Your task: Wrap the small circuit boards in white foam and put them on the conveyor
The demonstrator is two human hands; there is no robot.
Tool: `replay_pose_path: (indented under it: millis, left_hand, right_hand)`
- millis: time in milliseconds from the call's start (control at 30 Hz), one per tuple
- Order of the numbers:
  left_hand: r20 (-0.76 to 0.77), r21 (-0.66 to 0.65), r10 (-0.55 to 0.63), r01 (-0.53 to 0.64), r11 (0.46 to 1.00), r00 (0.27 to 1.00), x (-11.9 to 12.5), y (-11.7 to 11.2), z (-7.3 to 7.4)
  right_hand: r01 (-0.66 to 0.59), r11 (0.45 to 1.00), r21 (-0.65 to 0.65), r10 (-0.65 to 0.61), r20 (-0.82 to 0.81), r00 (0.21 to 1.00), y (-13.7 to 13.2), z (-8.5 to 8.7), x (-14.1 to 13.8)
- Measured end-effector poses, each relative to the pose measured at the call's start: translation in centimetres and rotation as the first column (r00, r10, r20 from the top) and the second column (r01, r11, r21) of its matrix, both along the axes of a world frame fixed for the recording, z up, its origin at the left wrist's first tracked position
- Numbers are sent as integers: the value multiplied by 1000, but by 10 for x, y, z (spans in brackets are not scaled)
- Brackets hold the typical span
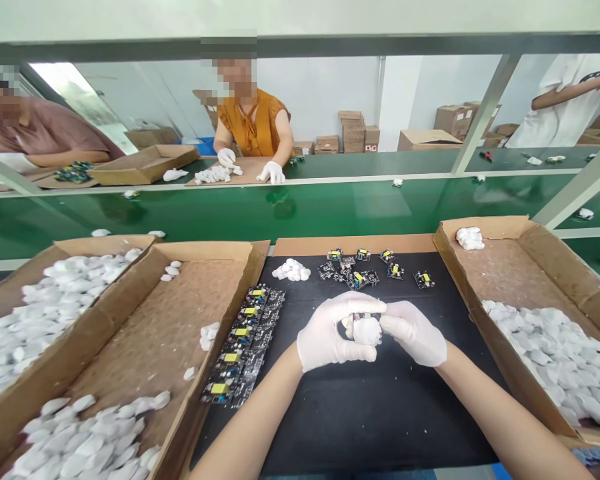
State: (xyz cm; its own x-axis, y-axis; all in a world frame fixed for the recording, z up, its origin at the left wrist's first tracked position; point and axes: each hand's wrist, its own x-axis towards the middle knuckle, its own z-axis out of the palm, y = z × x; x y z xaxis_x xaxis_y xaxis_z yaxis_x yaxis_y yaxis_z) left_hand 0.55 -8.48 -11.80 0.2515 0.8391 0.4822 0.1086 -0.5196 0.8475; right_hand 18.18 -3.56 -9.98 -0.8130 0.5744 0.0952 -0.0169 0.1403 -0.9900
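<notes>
You've got board strips [243, 347] along the left of your mat [405, 420], loose boards [359, 279] mid-frame, trays [130, 320] lower left and far right, belt [330, 212] behind.

White-gloved hands [325, 337], white wad [367, 331], yellow-and-black boards [242, 333], black mat [395, 417], green belt [330, 217]

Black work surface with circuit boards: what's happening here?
A person in white gloves holds a small circuit board partly covered in white in the left hand, while the right hand touches its edge. Beyond them, loose circuit boards, some with yellow parts, lie beside a white heap on the black work surface. Joined circuit boards lie to the left; brown cardboard trays of white pieces stand on both sides.
</notes>
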Motion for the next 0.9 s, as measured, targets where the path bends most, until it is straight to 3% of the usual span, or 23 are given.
replay_pose_path:
  millis: [233, 433, 700, 900]
  left_hand:
    - [13, -13, -25, 25, 1000, 1000, -2, 0, 4]
    - [-15, -17, -26, 26, 1000, 1000, -4, -2, 5]
    - [-103, 2, 3, -3, 1000, 995, -4, -2, 3]
    - [-252, 89, 76, -56, 994, 965, -2, -1, 5]
  right_hand:
    - [-57, 993, 104, 47, 90, 995, 2, 1, 2]
    - [-77, 995, 69, 73, 50, 996, 3, 2, 2]
    - [-43, 984, 174, 14, 167, 986, 3, 8, -1]
    - [-40, 997, 63, 28, 185, 982, 2, 8, -2]
